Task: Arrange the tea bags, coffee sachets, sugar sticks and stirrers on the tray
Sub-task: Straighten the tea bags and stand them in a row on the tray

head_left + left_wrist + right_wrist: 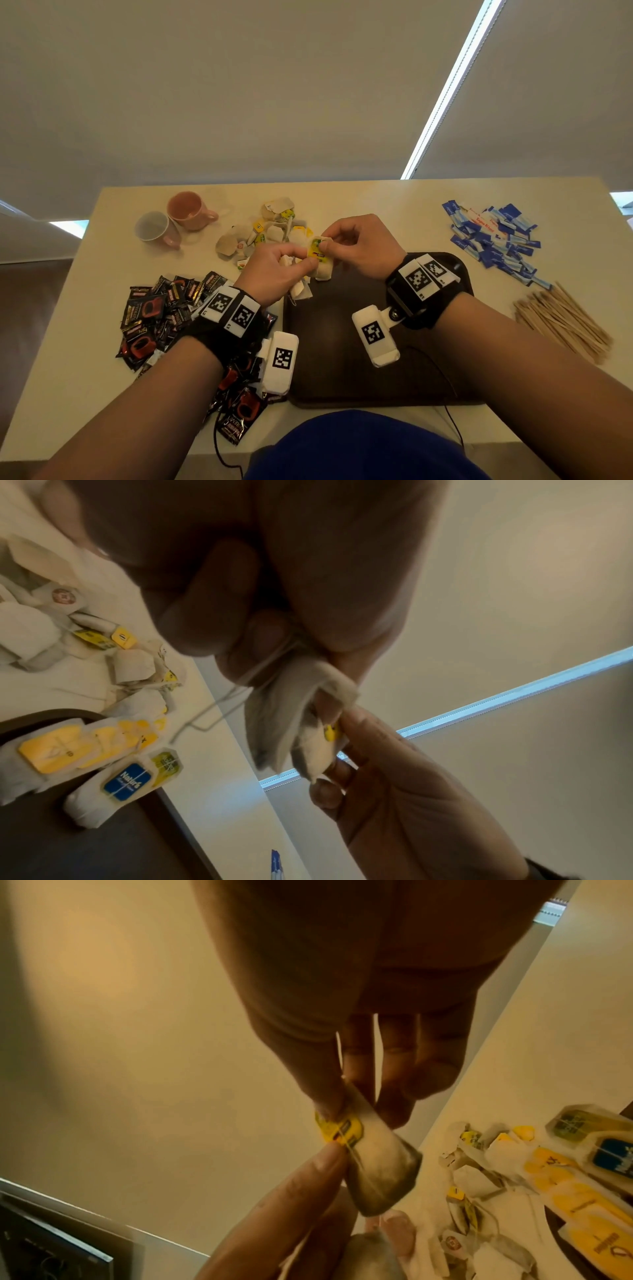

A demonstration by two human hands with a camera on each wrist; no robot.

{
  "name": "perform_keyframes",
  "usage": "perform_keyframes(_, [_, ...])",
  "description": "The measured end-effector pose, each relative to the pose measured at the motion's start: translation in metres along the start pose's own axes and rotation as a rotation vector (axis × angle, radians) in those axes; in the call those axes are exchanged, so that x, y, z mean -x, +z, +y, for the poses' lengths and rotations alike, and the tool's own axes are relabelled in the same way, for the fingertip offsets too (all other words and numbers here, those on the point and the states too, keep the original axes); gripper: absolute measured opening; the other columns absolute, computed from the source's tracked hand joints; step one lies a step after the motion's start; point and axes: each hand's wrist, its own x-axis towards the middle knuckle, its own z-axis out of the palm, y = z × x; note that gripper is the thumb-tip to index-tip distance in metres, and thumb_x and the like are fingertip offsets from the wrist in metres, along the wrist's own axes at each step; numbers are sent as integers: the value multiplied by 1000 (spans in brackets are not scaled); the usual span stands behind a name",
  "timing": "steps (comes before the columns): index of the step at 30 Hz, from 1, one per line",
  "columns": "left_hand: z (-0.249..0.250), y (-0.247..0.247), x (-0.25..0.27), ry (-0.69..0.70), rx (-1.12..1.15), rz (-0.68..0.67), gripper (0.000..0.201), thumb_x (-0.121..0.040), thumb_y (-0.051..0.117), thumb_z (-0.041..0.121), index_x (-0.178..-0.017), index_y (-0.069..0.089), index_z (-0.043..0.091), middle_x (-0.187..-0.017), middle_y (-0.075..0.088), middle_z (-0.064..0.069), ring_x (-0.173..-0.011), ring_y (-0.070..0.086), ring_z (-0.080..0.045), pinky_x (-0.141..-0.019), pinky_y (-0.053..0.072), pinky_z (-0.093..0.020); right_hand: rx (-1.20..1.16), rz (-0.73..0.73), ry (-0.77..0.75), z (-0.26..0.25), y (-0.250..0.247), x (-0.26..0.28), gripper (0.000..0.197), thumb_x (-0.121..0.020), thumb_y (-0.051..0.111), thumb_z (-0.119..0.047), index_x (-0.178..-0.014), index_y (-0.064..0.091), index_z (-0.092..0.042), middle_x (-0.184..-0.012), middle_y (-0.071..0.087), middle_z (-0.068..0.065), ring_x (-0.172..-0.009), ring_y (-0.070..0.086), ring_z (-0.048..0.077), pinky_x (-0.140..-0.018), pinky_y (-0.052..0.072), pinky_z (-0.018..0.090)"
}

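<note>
A tea bag with a yellow tag [318, 249] is up in the air between the two hands, just over the far edge of the dark tray [342, 359]. The right hand [359, 245] pinches it by the tag end, thumb on one side and first finger on the other, and its other fingers [435, 1053] hang loose and slightly bent behind the bag. The left hand [274, 270] has its thumb tip against the same tag from the other side. Its fingers are curled tight around a small bunch of other tea bags [301, 287], which stick out under the fist, and a thin string dangles from them.

Right below the fingers, some flat tea bags [85, 753] lie side by side on the tray's far left corner. One has a blue label, the others have yellow ones. Just past the fingertips, a loose heap of tea bags [263, 229] sits on the pale table [376, 198].

Near the left wrist, out to its left, is a big pile of black coffee sachets [154, 315]. Farther away on that side stand a pink mug [188, 209] and a grey mug [156, 229], touching each other.

Well off to the right of the right hand is a heap of blue and white sugar sticks [496, 236]. Closer to the person than that, a bundle of wooden stirrers [561, 322] lies beside the tray.
</note>
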Motion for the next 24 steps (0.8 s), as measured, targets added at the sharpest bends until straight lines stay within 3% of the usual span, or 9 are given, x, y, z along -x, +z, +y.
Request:
perform_keyframes(2, [-1,0,-6,13,-47,13,14,-87,75,20,-81,72,32,-82,69,17,-78,60,10,-78,44,-12,23,-7,9,3,-1,-6,7,-89,72,-16,-94,72,-10,-78,72,7,-62,67,14,-52,51,19])
perform_keyframes(5, [-4,0,-20,-8,-66,56,12,-88,75,20,-79,72,28,-79,67,16,-74,59,9,-75,43,-13,24,-39,21,5,-2,-15,12,-90,71,-15,-97,73,-6,-80,72,10,-64,68,15,-55,54,22])
perform_keyframes(10, [-13,3,-39,-46,-147,66,3,-87,76,23,-86,73,23,-83,66,14,-80,58,7,-71,39,-4,33,-87,147,17,-6,-32,12,-91,69,-14,-100,72,-7,-81,74,10,-66,72,22,-60,59,26])
perform_keyframes(12, [-19,3,-46,-59,-182,63,3,-87,76,23,-88,74,21,-84,66,14,-80,58,5,-72,40,-9,36,-109,186,25,-3,-38,10,-91,69,-14,-99,72,-8,-79,74,10,-65,73,21,-60,60,27])
perform_keyframes(14, [-24,4,-52,-86,-215,57,6,-86,76,23,-90,76,18,-86,69,6,-81,61,-5,-74,42,-20,54,-130,212,34,1,-42,8,-91,69,-15,-97,72,-10,-77,74,10,-64,73,21,-63,62,31])
perform_keyframes(16, [-32,6,-56,-118,-259,29,3,-85,77,23,-87,75,21,-89,71,0,-83,63,-14,-72,44,-23,65,-141,246,44,5,-45,9,-91,69,-15,-97,73,-10,-77,74,11,-64,73,21,-63,62,30])
perform_keyframes(21, [-53,12,-62,-220,-310,-30,4,-84,77,27,-82,74,28,-86,73,0,-82,66,-18,-70,48,-30,-45,-223,337,63,11,-45,12,-91,69,-14,-101,70,-9,-79,74,10,-67,74,20,-60,60,26])
perform_keyframes(24, [-62,12,-61,-260,-317,-27,2,-85,77,26,-85,76,25,-94,73,1,-90,63,-13,-75,43,-25,-151,-73,483,87,5,-49,18,-94,66,-13,-107,69,-1,-83,74,13,-68,74,21,-60,61,29])
